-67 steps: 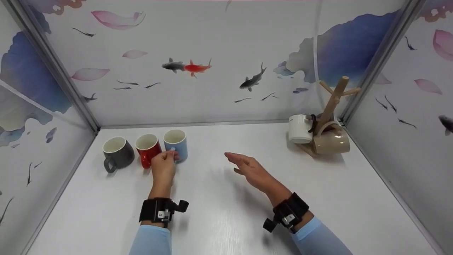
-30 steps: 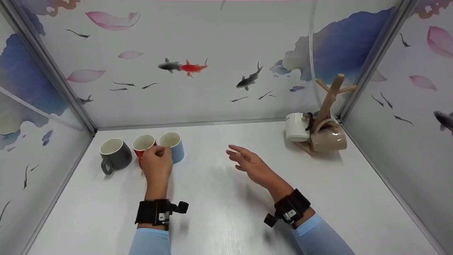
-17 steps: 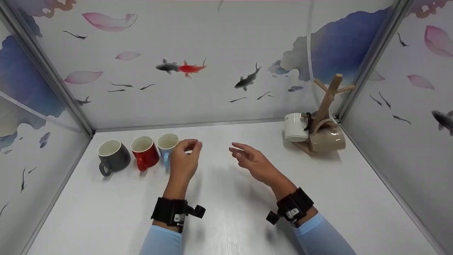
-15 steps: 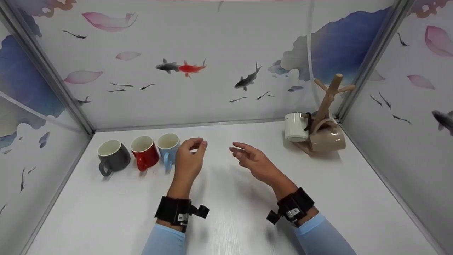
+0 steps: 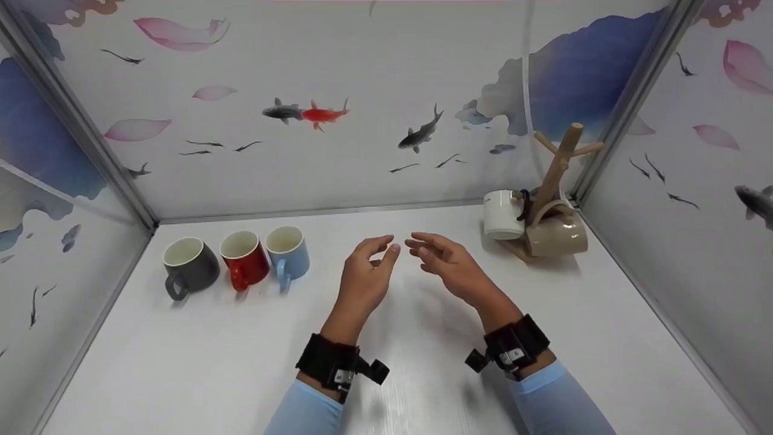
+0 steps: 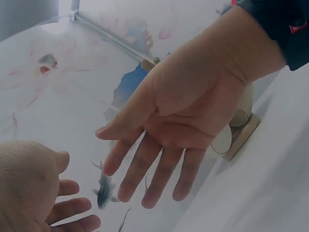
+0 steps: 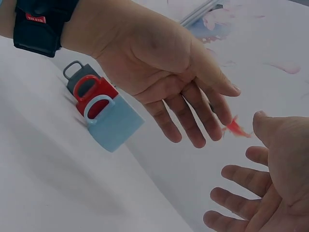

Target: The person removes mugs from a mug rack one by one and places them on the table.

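My left hand (image 5: 365, 278) hovers over the middle of the table, its fingers loosely bent and holding nothing. Facing it across a small gap is my right hand (image 5: 456, 269), also holding nothing; in the left wrist view its palm (image 6: 193, 101) shows with fingers extended. Left of both hands, a light blue mug (image 5: 290, 257), a red mug (image 5: 246, 260) and a dark grey mug (image 5: 196, 269) stand upright in a row, handles toward the person. At the back right, a wooden mug tree (image 5: 552, 172) carries a white mug (image 5: 503, 216) and a glossy beige mug (image 5: 558, 234).
White panels (image 5: 362, 48) printed with fish, petals and blue washes enclose the white table (image 5: 181, 362) at the back and both sides. The mug tree leans close to the back right corner, its upper pegs bare. Each wrist wears a black band.
My left hand has left the handle of the light blue mug, passed briefly over toward the red one, then swung right toward my right hand, its fingers loosening. The right hand has shifted slightly.
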`<state>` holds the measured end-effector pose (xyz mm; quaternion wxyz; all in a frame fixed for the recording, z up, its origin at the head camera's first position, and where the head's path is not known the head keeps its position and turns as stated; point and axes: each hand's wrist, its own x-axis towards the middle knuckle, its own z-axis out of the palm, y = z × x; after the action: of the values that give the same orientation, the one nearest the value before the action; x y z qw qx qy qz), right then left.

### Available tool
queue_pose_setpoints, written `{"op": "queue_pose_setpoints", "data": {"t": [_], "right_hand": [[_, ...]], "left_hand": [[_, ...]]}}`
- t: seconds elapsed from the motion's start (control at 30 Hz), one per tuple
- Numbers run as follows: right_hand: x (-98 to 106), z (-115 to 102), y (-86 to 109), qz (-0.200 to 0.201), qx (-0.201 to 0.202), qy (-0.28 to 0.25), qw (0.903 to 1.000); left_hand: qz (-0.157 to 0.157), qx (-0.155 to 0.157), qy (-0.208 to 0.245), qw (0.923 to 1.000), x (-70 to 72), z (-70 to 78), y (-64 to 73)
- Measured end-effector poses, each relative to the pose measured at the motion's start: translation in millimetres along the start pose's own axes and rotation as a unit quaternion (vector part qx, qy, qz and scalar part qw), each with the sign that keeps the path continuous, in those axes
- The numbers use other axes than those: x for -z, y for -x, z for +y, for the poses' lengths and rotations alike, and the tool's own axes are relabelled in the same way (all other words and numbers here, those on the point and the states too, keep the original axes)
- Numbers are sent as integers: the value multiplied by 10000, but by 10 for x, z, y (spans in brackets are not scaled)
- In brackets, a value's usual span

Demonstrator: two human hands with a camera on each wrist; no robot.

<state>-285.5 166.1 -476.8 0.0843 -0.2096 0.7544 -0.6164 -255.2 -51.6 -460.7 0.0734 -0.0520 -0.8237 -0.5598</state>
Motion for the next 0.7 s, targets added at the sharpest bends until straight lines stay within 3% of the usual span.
{"op": "queue_pose_setpoints", "data": {"t": [0.27, 0.47, 0.57, 0.7], "right_hand": [[160, 0, 26, 233, -64, 13, 9997], [384, -115, 89, 728, 51, 302, 9969], [577, -213, 151, 1149, 98, 725, 9907], [878, -464, 201, 1725, 47, 1379, 9753]], "left_hand": [[-226, -210, -145, 9994, -72, -42, 20], [-683, -284, -277, 9969, -93, -55, 35], [-884, -265, -338, 9952, -101, -60, 53], [-976, -242, -297, 9945, -133, -64, 81]]}}
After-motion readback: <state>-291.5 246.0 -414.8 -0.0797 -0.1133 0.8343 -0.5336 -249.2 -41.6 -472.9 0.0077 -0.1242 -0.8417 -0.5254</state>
